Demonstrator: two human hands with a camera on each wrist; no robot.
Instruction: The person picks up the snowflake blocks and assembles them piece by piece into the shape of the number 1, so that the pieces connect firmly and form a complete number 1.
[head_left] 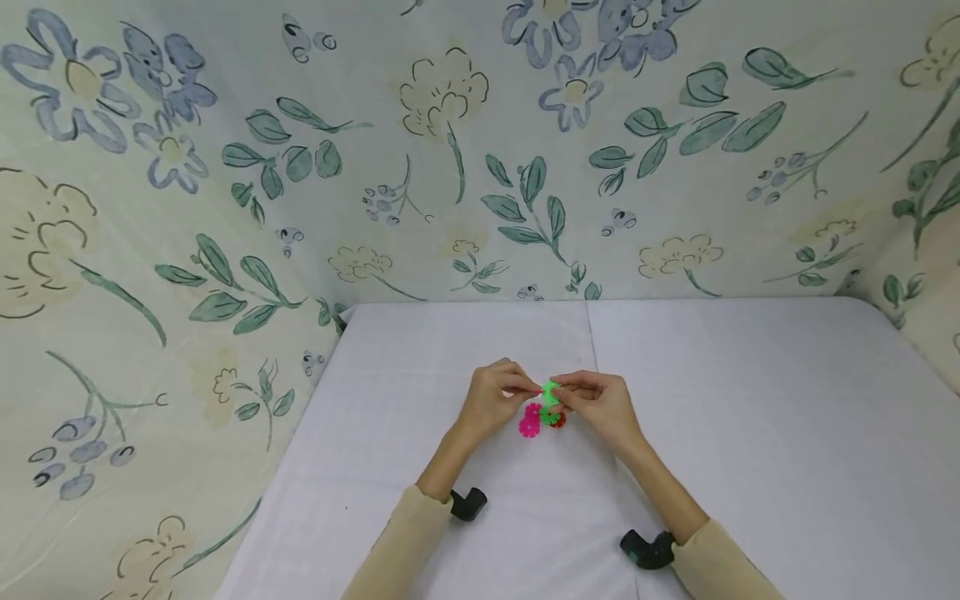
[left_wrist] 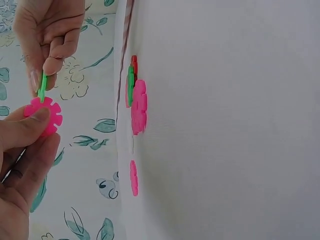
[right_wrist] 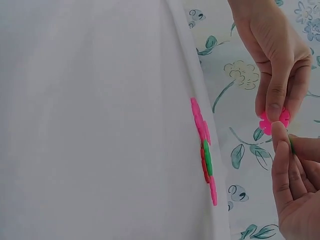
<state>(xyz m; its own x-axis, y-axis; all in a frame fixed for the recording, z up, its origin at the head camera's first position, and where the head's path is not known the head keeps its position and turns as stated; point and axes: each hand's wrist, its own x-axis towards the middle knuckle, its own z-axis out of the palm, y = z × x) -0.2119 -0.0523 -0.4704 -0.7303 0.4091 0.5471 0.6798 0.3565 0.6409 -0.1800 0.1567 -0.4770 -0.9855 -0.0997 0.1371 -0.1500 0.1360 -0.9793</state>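
Observation:
My left hand [head_left: 495,398] pinches a pink notched plastic disc [left_wrist: 56,120] between thumb and fingers. A green notched disc [head_left: 550,392] is pinched by my right hand [head_left: 603,406], seen edge-on in the left wrist view. The two discs meet at their rims, the green one crosswise to the pink one. Just below the hands in the head view, more discs lie on the white cloth: a pink disc [head_left: 529,427], a green disc [head_left: 549,417] and a red disc [head_left: 558,421]. In the left wrist view another pink disc [left_wrist: 134,178] lies apart from that group.
The discs rest on a table covered with a white cloth [head_left: 750,433], which has a crease running through its middle. A floral curtain [head_left: 450,208] hangs behind and along the left. Black devices [head_left: 469,505] sit at both wrists, beside the beige sleeves [head_left: 405,542].

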